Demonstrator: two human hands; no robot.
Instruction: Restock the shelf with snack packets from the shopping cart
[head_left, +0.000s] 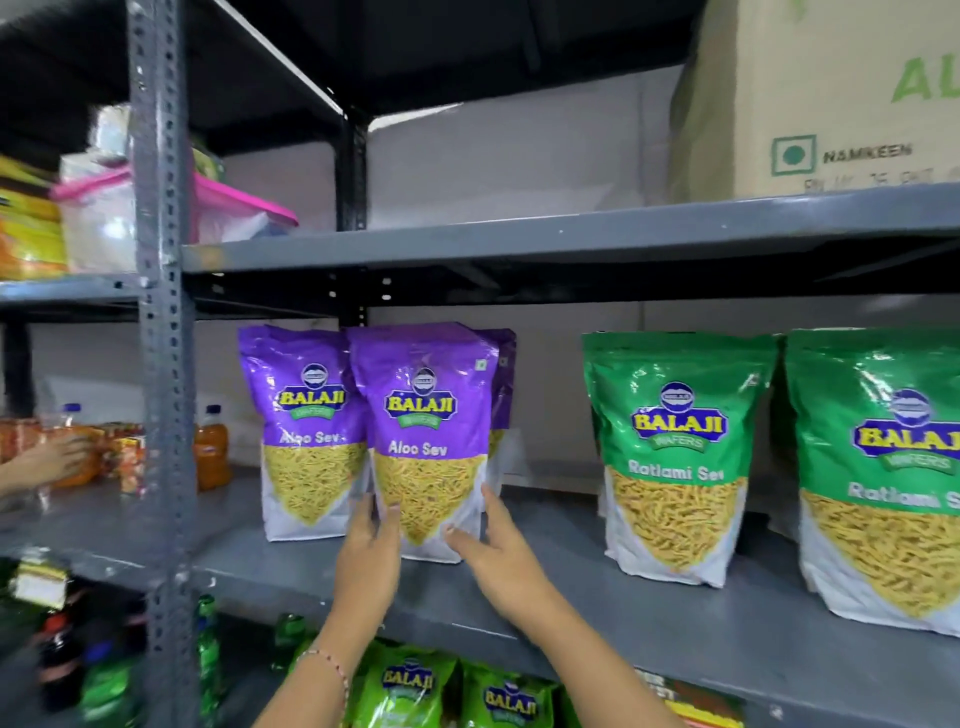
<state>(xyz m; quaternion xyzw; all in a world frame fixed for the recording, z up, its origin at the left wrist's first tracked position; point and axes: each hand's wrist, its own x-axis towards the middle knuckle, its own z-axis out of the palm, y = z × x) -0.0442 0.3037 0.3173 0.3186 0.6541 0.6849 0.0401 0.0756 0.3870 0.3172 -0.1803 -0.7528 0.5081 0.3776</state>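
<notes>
A purple Aloo Sev packet (423, 426) stands upright on the grey middle shelf (597, 618). My left hand (371, 545) grips its lower left edge and my right hand (493, 545) presses its lower right side. A second purple packet (301, 431) stands just left of it and a third (503, 384) peeks out behind. Two green Ratlami Sev packets (675, 467) (883, 488) stand farther right on the same shelf. The shopping cart is out of view.
A grey perforated upright (161, 312) divides the bays. Orange juice bottles (212, 452) and cartons fill the left bay, where another person's hand (47, 460) reaches in. A cardboard box (821, 98) sits on the upper shelf. Green packets (405, 691) lie below.
</notes>
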